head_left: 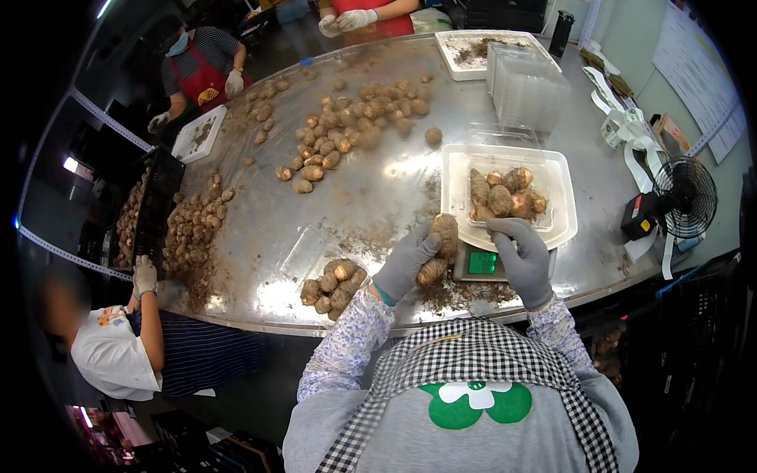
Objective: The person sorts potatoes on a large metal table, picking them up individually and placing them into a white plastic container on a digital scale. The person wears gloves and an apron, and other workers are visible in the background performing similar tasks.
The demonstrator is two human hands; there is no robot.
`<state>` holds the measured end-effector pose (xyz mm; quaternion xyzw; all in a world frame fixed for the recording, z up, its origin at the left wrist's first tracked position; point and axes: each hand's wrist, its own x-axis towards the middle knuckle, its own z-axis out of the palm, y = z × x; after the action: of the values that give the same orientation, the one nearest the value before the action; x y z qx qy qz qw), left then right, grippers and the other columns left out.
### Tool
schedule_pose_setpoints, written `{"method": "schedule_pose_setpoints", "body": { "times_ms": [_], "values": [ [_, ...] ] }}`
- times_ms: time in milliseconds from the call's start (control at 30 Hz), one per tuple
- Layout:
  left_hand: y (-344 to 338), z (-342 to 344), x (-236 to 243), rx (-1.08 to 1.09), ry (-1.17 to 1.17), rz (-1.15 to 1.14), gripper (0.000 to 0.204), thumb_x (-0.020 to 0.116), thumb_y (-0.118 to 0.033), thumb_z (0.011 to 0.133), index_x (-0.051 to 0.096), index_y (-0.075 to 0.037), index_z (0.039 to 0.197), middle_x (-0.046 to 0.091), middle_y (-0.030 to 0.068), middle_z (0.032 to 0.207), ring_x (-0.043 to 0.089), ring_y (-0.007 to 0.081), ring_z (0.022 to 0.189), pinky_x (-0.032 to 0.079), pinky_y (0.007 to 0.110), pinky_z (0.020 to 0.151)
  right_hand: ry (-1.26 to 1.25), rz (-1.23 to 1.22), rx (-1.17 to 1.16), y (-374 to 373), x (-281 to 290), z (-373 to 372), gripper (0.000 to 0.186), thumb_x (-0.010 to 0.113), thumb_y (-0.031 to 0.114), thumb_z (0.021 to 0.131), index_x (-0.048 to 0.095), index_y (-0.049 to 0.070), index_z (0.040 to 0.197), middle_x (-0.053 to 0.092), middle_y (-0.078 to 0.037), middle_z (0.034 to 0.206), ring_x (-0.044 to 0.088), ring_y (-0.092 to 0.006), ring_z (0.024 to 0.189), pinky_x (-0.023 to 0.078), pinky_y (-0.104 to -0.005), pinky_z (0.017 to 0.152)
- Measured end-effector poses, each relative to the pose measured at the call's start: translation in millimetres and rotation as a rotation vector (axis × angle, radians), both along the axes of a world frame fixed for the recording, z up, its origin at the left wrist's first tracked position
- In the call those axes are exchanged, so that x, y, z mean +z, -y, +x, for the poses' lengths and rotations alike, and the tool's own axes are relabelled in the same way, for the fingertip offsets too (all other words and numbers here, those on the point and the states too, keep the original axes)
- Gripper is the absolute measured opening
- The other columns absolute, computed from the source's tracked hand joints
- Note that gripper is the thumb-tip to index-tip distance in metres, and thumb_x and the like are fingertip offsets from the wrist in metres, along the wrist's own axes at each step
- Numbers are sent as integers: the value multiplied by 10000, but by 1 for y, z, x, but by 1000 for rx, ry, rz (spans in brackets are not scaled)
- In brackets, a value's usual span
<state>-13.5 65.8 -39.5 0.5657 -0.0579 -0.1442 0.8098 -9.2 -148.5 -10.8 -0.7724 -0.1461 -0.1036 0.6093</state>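
Note:
My left hand [408,264], in a grey glove, is closed around taro roots [445,230]; a second one [431,273] shows below the first. My right hand [523,256], gloved alike, has its thumb and fingertips drawn together at the near rim of a clear plastic box [544,223]; what they pinch is hidden. Several taros [500,200] lie in that box. It rests in a white tray [564,181] on a scale [465,273] with a lit green display. Left of my left hand, another clear box [302,256] holds several taros [334,285].
Loose taros [363,114] are heaped mid-table. Stacked clear boxes [530,91] stand behind the tray, beside a debris tray [453,67]. A black fan [684,197] and label rolls [623,128] are at right. Co-workers' gloved hands [145,277] [357,20] are at the left and far edges.

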Motion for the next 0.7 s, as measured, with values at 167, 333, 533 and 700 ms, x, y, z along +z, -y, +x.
{"method": "schedule_pose_setpoints", "body": {
  "times_ms": [167,333,533,700],
  "values": [
    [19,-16,8,-120,-347,-286,604,498,-501,970,479,-1,1308,582,120,1152,619,167,982,543,268,780,20,-161,136,6,5,-8,619,737,157,798,489,25,1350,553,-171,1259,569,-259,1116,473,-346,936],
    [33,-17,6,-202,-498,-398,614,427,-514,991,455,1,1324,553,149,1230,632,180,1012,571,279,821,74,-335,299,10,-1,-14,832,790,198,726,382,63,1439,421,-175,1426,437,-309,1309,379,-400,1081],
    [42,-24,24,-131,-467,-92,654,388,-531,996,461,44,1300,603,180,1147,635,190,1045,579,277,809,-170,-103,313,18,-19,-16,652,771,277,766,516,32,1314,567,-164,1234,564,-270,1134,456,-348,965],
    [23,-27,15,-180,-287,-9,570,441,-442,1002,486,60,1267,652,185,1016,642,198,1005,570,278,793,-230,-71,167,24,-16,-20,543,770,292,783,579,5,1203,628,-132,1103,617,-244,1005,487,-326,890]
  ]
}}
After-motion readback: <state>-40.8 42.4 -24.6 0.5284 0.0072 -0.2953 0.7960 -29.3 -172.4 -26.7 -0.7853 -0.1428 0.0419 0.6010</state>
